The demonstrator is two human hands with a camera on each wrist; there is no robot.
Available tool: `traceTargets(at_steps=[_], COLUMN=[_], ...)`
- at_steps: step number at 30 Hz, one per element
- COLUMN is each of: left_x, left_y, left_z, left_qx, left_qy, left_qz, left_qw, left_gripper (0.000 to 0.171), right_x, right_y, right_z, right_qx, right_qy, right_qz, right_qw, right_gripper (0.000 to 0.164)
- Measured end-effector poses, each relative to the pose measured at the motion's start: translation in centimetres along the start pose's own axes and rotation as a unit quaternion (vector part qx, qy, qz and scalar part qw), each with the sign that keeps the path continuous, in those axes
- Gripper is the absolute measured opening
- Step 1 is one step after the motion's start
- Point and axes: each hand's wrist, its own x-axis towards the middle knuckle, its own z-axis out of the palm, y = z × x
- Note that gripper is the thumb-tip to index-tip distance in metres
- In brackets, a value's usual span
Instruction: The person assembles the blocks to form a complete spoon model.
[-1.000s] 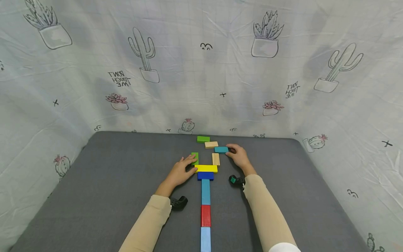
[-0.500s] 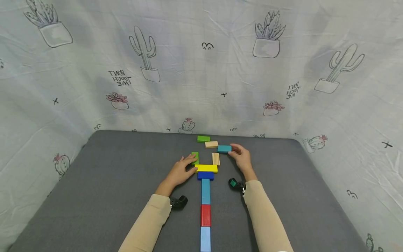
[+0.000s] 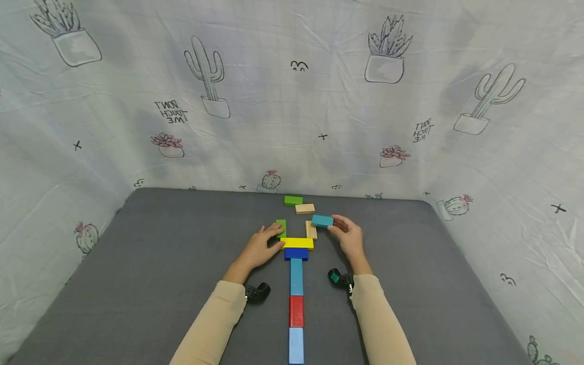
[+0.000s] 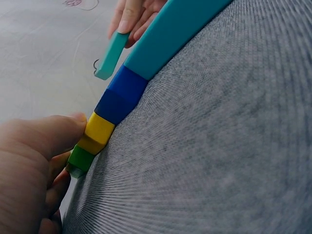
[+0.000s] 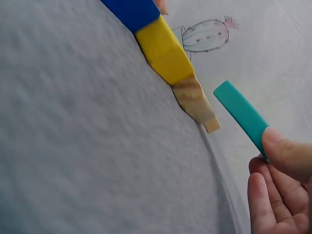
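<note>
My right hand (image 3: 349, 237) pinches one end of a teal wooden block (image 3: 322, 221) between thumb and fingers. In the right wrist view the teal block (image 5: 241, 114) is raised off the table, its free end pointing toward the row. It overlaps the far end of a plain wood block (image 3: 312, 231) in the head view. My left hand (image 3: 260, 247) rests at the row's left side, fingers on a green block (image 3: 281, 228) and thumb at the yellow block (image 3: 297, 243). In the left wrist view the thumb (image 4: 66, 129) touches the yellow block (image 4: 99, 130).
A dark blue block (image 3: 296, 254), a teal block (image 3: 296, 277), a red block (image 3: 296, 311) and a light blue block (image 3: 296, 345) run toward me on the grey table (image 3: 182, 243). Farther back lie another plain block (image 3: 304, 209) and a green one (image 3: 293, 201). A printed curtain hangs behind.
The right hand first drew the teal block to the right, away from the far plain block, then lifted it and brought it back left and nearer. The left hand has stayed put.
</note>
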Motion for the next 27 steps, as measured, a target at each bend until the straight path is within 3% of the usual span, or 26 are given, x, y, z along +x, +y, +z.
traceTargets(at_steps=[5, 12, 27], left_x=[0.0, -0.1, 0.0], left_y=[-0.1, -0.2, -0.1], left_z=[0.0, 0.0, 0.0], left_qx=[0.000, -0.006, -0.007], left_qy=[-0.005, 0.009, 0.013], left_qz=[-0.008, 0.005, 0.017], left_qw=[1.0000, 0.9999, 0.9998], left_gripper=[0.044, 0.044, 0.044], right_x=[-0.5, -1.2, -1.7], right_y=[-0.1, -0.9, -1.9], right_z=[0.7, 2.0, 4.2], right_qx=[0.003, -0.001, -0.054], right_qy=[-0.009, -0.026, -0.064], right_qz=[-0.010, -0.020, -0.044], right_qw=[1.000, 0.999, 0.995], right_gripper=[0.035, 0.034, 0.029])
